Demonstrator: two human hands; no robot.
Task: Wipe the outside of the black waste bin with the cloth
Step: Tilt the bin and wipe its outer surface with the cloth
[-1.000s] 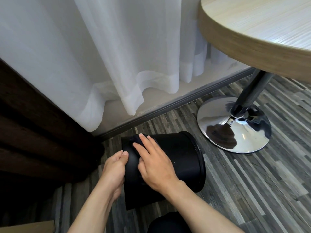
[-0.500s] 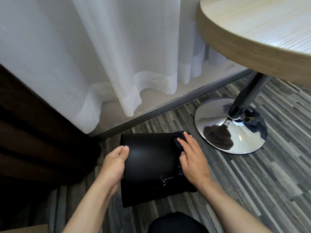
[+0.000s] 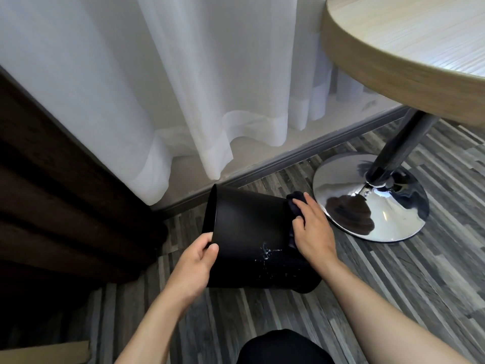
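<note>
A dark cloth (image 3: pixel 295 206) is pressed flat under the right hand (image 3: pixel 312 229), fingers laid together against the narrower, closed end of the black waste bin (image 3: pixel 249 232), while the wider open rim is pinched by the left hand (image 3: pixel 195 264), thumb on the outer wall and fingers curled out of sight over the edge. The bin is seen tipped on its side on the grey plank floor (image 3: pixel 393 285), mouth turned to the person's left, a position judged to have been chosen so that the whole outer wall can be reached and rolled under the cloth. The left-hand grip appears meant to steady the bin against the push of the wiping hand. A pale splatter (image 3: pixel 266 252) is visible low on the near side (not yet reached by the cloth, it would seem), so the job is judged to be only partly done. Just beyond the right hand stands the polished chrome base (image 3: pixel 388 222) of a round wooden table (image 3: pixel 420 48), near enough that a wide stroke could knock it. White sheer curtains (image 3: pixel 183 88) hang behind, and a dark brown drape (image 3: pixel 52 193) falls at the left.
</note>
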